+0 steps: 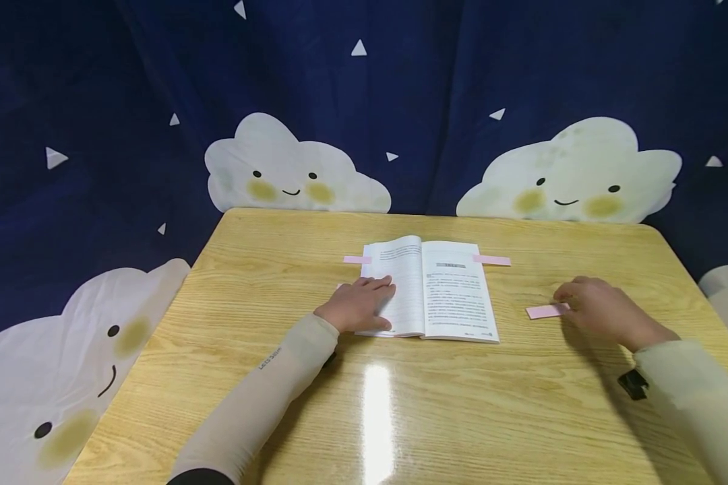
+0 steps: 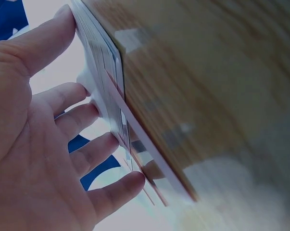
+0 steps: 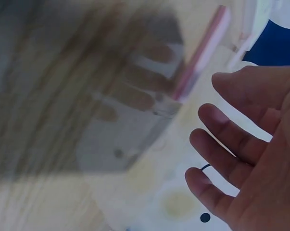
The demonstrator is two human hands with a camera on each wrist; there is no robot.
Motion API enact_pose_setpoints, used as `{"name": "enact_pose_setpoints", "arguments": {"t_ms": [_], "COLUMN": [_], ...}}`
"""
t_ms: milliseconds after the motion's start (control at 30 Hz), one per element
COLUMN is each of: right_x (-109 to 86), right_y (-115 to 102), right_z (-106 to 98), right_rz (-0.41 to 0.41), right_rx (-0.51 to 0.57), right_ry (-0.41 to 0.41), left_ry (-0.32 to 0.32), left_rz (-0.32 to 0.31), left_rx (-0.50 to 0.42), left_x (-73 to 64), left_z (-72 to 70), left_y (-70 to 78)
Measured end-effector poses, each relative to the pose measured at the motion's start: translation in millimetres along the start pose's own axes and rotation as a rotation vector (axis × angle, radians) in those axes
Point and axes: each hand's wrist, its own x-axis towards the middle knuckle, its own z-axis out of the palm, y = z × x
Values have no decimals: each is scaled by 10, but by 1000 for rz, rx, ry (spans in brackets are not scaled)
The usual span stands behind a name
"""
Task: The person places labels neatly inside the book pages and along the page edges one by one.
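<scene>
Touching curved paper (image 1: 405, 289): left hand (image 1: 359, 303)

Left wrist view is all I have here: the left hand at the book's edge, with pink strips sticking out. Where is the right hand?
Observer: In the head view, the right hand is to the right of the open book, apart from it.

Operator: Anything lying close to that hand?

Observer: Yes, a loose pink strip lies on the table, its right end by the fingertips. I can't tell whether they grip it.

Operator: And the book's right page, does it carry a marker?

Observer: It does: a pink tab juts from the outer edge of the right page, near its top.
</scene>
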Motion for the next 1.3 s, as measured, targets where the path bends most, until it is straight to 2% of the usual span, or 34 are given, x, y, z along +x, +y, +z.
{"name": "enact_pose_setpoints", "arguments": {"t_ms": [233,633,1000,1300], "right_x": [-7,4,11,5], "right_y": [33,61,73,86], "right_z": [93,171,173,114], "right_rz": [-5,31,57,24], "right_rx": [-18,-28,-33,-50], "right_ry": [-35,-27,-32,5], "left_ry": [-7,-9,-14,-20], "left_rz": [0,1,-4,-7], "left_rx": [3,7,-4,-7], "left_x": [-5,3,-3,6], "left_z": [6,9,8,-12], "left_y": [4,11,0,1]}}
